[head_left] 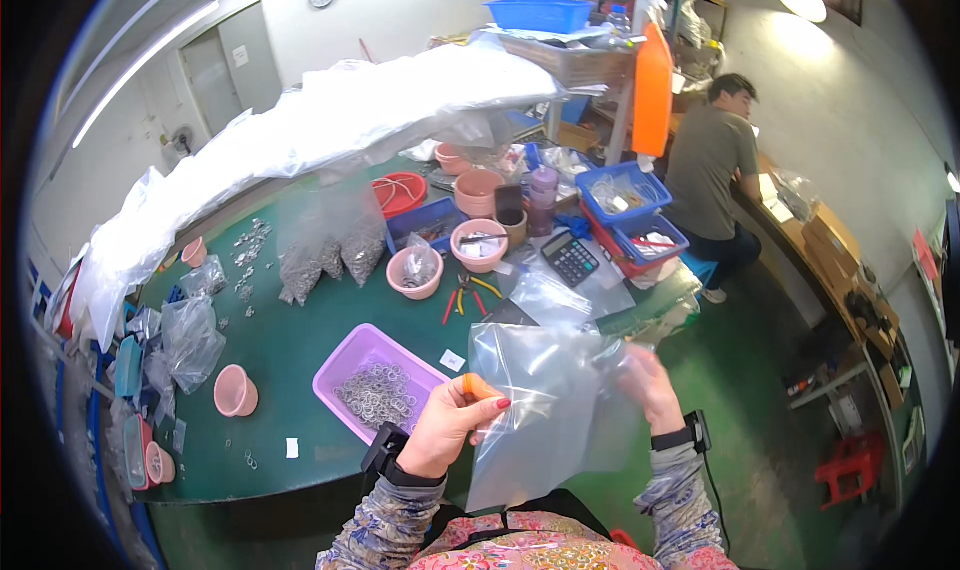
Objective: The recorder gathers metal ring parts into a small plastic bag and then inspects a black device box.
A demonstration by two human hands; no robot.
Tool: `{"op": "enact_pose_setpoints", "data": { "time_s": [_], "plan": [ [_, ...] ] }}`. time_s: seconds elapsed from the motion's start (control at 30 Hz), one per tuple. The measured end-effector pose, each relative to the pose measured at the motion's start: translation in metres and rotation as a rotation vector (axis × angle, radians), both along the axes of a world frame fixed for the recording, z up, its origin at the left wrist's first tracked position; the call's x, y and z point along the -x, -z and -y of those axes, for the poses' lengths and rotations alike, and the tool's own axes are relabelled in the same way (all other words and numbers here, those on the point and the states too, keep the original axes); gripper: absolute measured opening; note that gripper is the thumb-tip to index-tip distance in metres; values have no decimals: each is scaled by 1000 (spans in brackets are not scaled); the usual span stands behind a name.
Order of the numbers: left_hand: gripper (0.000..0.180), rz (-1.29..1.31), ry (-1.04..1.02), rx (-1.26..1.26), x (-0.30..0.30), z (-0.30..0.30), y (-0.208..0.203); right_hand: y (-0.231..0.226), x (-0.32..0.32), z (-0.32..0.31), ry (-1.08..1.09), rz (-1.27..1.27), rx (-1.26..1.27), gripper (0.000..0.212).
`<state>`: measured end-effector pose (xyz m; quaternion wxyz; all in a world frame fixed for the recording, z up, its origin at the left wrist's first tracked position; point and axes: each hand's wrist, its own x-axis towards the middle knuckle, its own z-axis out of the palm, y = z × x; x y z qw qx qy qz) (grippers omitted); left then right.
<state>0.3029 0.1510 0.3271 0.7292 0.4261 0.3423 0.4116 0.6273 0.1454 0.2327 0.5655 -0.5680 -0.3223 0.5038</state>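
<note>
A clear plastic bag (pixel 540 420) is being held up in front of the body, just off the near right edge of the green table (pixel 290 345). Its left side is being pinched by the left hand (pixel 448 432), with the thumb laid on the film. At its right side the right hand (pixel 655 390) is being blurred by motion, so whether the film is being grasped there cannot be told. The step in hand is judged to be handling of the bag itself, which seems to be being kept empty.

Near the table's front edge, left of the bag, metal rings (pixel 378 395) are being held in a lilac basin (pixel 370 342); neither is being touched. As a judgement, a secure left pinch and a light right touch are being called for next, since thin film is easily being creased or let slip.
</note>
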Motion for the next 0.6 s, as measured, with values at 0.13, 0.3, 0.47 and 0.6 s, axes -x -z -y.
{"op": "enact_pose_setpoints", "data": {
  "time_s": [0.13,0.3,0.47,0.6],
  "plan": [
    [17,12,-334,-84,-16,-3,17,-47,31,2,320,335,-413,18],
    [18,33,-426,-155,-35,1,48,-77,160,18,-447,483,-352,52],
    [33,-84,-231,-183,3,5,56,-66,130,6,-537,126,-24,22],
    [25,-650,-386,-508,51,30,45,-54,134,-15,-529,59,-89,20]
  ]
}}
